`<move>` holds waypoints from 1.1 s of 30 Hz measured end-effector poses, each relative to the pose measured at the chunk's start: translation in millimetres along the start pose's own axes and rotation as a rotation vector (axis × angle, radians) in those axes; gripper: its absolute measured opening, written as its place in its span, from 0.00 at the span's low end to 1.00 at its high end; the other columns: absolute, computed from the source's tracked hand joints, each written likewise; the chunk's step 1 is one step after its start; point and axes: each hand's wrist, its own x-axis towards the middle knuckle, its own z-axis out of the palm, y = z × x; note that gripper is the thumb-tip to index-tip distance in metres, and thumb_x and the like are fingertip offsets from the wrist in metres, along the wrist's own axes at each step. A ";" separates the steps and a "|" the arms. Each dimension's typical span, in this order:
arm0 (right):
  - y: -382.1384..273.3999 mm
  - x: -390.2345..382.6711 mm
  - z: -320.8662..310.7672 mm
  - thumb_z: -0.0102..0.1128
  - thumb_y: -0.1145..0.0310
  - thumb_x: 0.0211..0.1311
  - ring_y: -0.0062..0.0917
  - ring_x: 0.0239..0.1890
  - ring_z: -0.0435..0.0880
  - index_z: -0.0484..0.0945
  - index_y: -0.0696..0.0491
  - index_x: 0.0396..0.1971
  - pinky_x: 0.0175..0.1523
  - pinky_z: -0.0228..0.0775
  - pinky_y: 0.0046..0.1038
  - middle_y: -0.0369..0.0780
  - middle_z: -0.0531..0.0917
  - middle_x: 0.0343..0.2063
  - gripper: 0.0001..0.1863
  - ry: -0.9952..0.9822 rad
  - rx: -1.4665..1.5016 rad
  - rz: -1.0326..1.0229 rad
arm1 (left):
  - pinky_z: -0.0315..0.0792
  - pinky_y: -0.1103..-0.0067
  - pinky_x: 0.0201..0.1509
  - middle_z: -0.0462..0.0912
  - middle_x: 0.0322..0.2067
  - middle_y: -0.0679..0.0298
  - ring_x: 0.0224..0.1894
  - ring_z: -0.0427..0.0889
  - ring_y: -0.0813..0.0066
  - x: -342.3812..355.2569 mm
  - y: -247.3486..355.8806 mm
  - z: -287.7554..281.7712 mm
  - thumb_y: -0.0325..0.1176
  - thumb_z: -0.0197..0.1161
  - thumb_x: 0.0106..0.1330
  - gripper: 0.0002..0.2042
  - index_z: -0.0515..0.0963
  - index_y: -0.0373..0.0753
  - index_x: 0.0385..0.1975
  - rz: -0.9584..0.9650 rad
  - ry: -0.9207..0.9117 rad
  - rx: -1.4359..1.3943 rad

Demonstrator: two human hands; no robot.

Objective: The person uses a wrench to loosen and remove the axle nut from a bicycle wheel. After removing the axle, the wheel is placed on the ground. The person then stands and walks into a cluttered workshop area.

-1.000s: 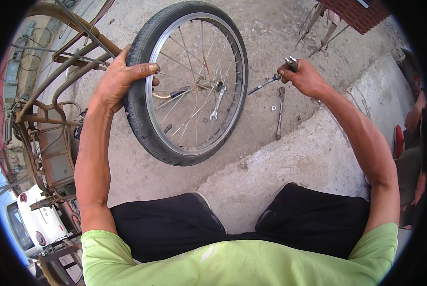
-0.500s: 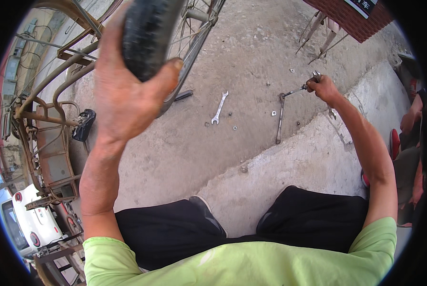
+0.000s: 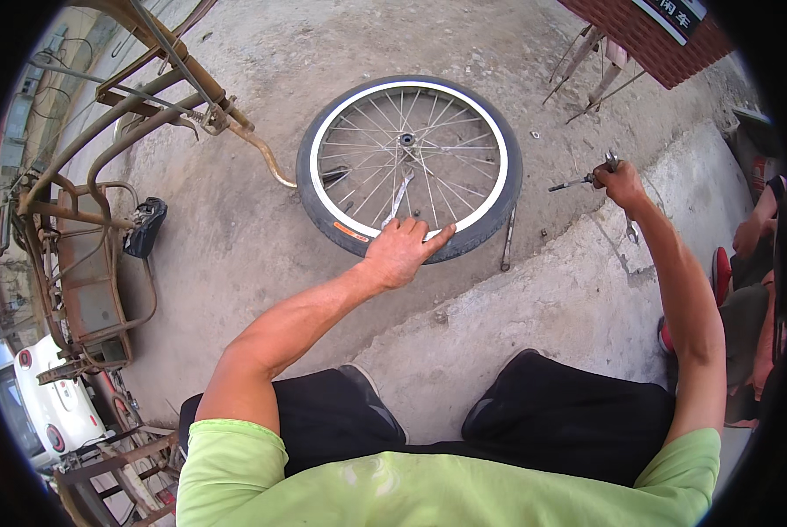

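Grey concrete ground [image 3: 235, 237] carried a bicycle wheel [image 3: 409, 167], which lay flat on its side with its black tyre, silver rim and thin spokes facing up. The left hand [image 3: 399, 253] rested on the near edge of that wheel, palm down, its fingers [image 3: 437, 237] stretched loosely over the tyre and rim rather than closed around anything; the grip was spread. A flat spanner [image 3: 398, 195] showed through the spokes, lying inside the rim just beyond the left hand. Another slim tool [image 3: 507, 239] lay on the ground touching the wheel's right side.

The right hand [image 3: 620, 182] was held out to the right, well apart from the wheel, above a raised concrete step [image 3: 551, 299]. Its grip was pressed together around the handle of a metal tool [image 3: 573, 184], whose shaft pointed left toward the wheel.

To the left stood a rusty tricycle frame [image 3: 86, 220], with one curved tube [image 3: 266, 158] reaching close to the tyre. A white car [image 3: 46, 404] sat at the lower left. Another person's leg and red shoe [image 3: 720, 268] showed at the right edge. The person wore a green shirt and black trousers.
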 end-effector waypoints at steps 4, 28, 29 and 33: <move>3.1 2.4 0.8 0.63 0.62 0.60 0.24 0.30 0.84 0.88 0.56 0.25 0.40 0.74 0.31 0.40 0.88 0.25 0.13 0.026 0.000 -0.003 | 0.71 0.62 0.47 0.76 0.41 0.55 0.46 0.78 0.57 -5.5 1.2 14.6 0.24 0.60 0.61 0.39 0.61 0.53 0.76 -0.002 -0.034 0.026; 2.8 9.5 1.1 0.63 0.60 0.57 0.30 0.28 0.85 0.87 0.54 0.23 0.38 0.75 0.33 0.41 0.87 0.23 0.13 0.063 -0.062 -0.035 | 0.85 0.67 0.47 0.84 0.44 0.48 0.42 0.88 0.60 -12.5 -104.9 -203.7 0.31 0.69 0.60 0.26 0.71 0.28 0.57 -0.261 1.258 -1.696; 2.4 11.7 1.5 0.64 0.59 0.56 0.32 0.27 0.85 0.87 0.54 0.22 0.37 0.75 0.34 0.43 0.86 0.22 0.13 0.088 -0.057 -0.049 | 0.85 0.65 0.48 0.84 0.44 0.49 0.42 0.87 0.60 -17.1 -110.2 -178.3 0.33 0.69 0.62 0.26 0.71 0.28 0.58 -0.241 1.307 -1.838; -6.0 16.5 6.7 0.64 0.61 0.55 0.32 0.28 0.85 0.87 0.54 0.22 0.37 0.75 0.34 0.43 0.86 0.22 0.12 0.040 -0.061 -0.024 | 0.80 0.58 0.53 0.85 0.38 0.53 0.41 0.84 0.56 -25.0 -120.0 -21.2 0.33 0.66 0.64 0.16 0.76 0.37 0.49 -0.868 1.308 -2.131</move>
